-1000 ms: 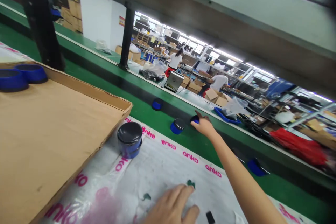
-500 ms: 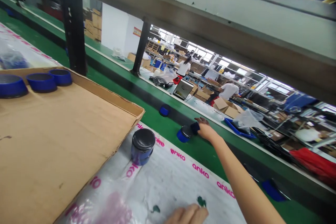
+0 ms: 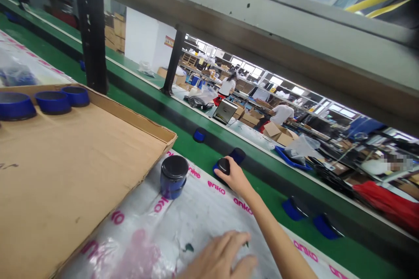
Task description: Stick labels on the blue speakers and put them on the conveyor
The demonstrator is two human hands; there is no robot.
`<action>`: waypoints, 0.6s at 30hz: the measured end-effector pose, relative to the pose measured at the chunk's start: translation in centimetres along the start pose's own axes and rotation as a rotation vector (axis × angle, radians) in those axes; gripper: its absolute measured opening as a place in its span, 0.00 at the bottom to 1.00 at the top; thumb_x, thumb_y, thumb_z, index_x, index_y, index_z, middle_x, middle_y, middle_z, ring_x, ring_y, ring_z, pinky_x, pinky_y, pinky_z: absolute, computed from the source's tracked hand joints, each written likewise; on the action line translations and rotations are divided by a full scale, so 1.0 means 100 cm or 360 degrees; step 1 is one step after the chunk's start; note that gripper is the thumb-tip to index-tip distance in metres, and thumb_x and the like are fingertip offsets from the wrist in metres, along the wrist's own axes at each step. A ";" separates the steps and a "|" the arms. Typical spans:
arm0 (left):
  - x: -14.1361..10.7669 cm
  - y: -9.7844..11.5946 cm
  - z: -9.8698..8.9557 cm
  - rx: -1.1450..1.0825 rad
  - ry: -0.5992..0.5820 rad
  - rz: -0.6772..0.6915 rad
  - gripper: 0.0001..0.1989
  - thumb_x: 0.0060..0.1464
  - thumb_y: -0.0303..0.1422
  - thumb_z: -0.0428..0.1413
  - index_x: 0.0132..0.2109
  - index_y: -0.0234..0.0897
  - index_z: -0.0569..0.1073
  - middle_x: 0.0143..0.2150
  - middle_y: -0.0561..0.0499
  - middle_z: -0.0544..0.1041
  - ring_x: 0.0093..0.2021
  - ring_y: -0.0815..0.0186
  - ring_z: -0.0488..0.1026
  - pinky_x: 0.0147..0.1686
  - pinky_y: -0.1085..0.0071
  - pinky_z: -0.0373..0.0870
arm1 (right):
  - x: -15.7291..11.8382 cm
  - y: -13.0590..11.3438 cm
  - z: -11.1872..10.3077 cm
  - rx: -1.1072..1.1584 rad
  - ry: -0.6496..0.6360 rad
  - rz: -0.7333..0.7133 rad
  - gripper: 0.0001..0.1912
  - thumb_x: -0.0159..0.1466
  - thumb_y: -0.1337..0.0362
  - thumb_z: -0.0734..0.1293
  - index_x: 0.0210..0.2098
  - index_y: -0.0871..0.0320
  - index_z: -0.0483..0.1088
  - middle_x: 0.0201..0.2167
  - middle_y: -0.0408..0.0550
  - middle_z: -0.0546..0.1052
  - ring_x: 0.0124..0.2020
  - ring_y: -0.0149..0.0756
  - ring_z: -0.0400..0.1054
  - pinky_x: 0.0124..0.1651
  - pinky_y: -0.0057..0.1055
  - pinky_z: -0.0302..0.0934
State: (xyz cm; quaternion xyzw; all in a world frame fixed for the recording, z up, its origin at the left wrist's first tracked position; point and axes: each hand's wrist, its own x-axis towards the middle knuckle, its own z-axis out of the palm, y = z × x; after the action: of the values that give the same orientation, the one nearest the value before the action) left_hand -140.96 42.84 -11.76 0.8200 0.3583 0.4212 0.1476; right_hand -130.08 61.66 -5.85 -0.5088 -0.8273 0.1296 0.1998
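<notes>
My right hand (image 3: 236,178) reaches over the green belt, its fingers closed round a blue round piece with a black top (image 3: 222,165). Just beyond it lies another dark blue piece (image 3: 238,155). Low in the view, my left hand (image 3: 221,255) hovers over or rests on the plastic-covered table with its fingers apart, holding nothing; its edges are slightly blurred. Two similar pieces stand as a stack (image 3: 174,177) on the plastic sheet, left of my right hand. Further along the belt sits one more blue piece (image 3: 199,135).
A shallow cardboard tray (image 3: 81,152) takes up the left side, with several blue pieces (image 3: 53,102) along its far edge. Two tilted pieces (image 3: 294,208) lie on the belt to the right. Black posts (image 3: 90,30) carry a metal beam (image 3: 262,22) overhead. People work at benches beyond.
My right hand has come nearer, from the farther piece to the closer one. My left hand has moved further into view and its fingers have spread. Pieces on the right have shifted left.
</notes>
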 end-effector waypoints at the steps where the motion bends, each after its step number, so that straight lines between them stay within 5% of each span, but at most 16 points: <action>1: 0.002 0.002 -0.007 0.0003 0.0025 0.0022 0.20 0.63 0.32 0.54 0.60 0.39 0.64 0.60 0.38 0.73 0.58 0.51 0.74 0.55 0.59 0.75 | -0.009 -0.004 -0.002 0.0085 0.0008 0.0020 0.19 0.67 0.57 0.68 0.54 0.59 0.67 0.49 0.50 0.74 0.48 0.41 0.72 0.52 0.47 0.67; 4: 0.007 0.010 -0.033 -0.0018 0.0158 -0.0052 0.34 0.57 0.27 0.54 0.67 0.38 0.50 0.68 0.30 0.58 0.66 0.42 0.61 0.60 0.45 0.68 | -0.043 -0.016 -0.021 0.0408 0.0064 0.0073 0.25 0.65 0.55 0.69 0.58 0.59 0.63 0.47 0.50 0.74 0.46 0.41 0.72 0.51 0.47 0.67; 7: 0.011 0.017 -0.056 -0.0081 0.0258 -0.0253 0.39 0.59 0.23 0.49 0.70 0.41 0.38 0.71 0.32 0.47 0.72 0.46 0.50 0.63 0.40 0.61 | -0.092 -0.032 -0.046 0.0776 0.0035 0.0142 0.38 0.60 0.45 0.70 0.61 0.57 0.53 0.45 0.50 0.75 0.44 0.42 0.73 0.49 0.44 0.67; 10: 0.013 0.023 -0.069 -0.0147 0.0137 -0.0216 0.47 0.57 0.23 0.53 0.71 0.45 0.30 0.74 0.37 0.42 0.74 0.50 0.41 0.67 0.42 0.54 | -0.150 -0.045 -0.060 0.1013 -0.0104 0.0240 0.45 0.54 0.35 0.70 0.60 0.50 0.51 0.41 0.47 0.77 0.41 0.41 0.74 0.45 0.38 0.67; 14: 0.013 0.033 -0.072 -0.0302 -0.0146 0.0083 0.35 0.57 0.21 0.54 0.67 0.49 0.53 0.65 0.49 0.66 0.66 0.61 0.62 0.67 0.62 0.59 | -0.211 -0.050 -0.057 0.1148 -0.0052 0.0232 0.47 0.50 0.30 0.68 0.60 0.45 0.53 0.36 0.44 0.79 0.36 0.41 0.75 0.39 0.32 0.67; 18: 0.011 0.045 -0.067 -0.0670 -0.0229 -0.0069 0.27 0.56 0.23 0.59 0.59 0.47 0.64 0.59 0.55 0.74 0.58 0.67 0.72 0.60 0.76 0.69 | -0.244 -0.051 -0.057 0.0992 0.0180 0.0139 0.40 0.55 0.31 0.62 0.62 0.36 0.56 0.58 0.50 0.72 0.50 0.49 0.75 0.50 0.42 0.71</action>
State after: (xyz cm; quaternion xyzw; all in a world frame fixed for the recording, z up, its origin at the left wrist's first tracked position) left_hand -143.81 40.05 -4.66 0.7911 0.2685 0.4238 0.3498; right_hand -121.66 37.64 -3.56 -0.4645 -0.7127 0.3569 0.3859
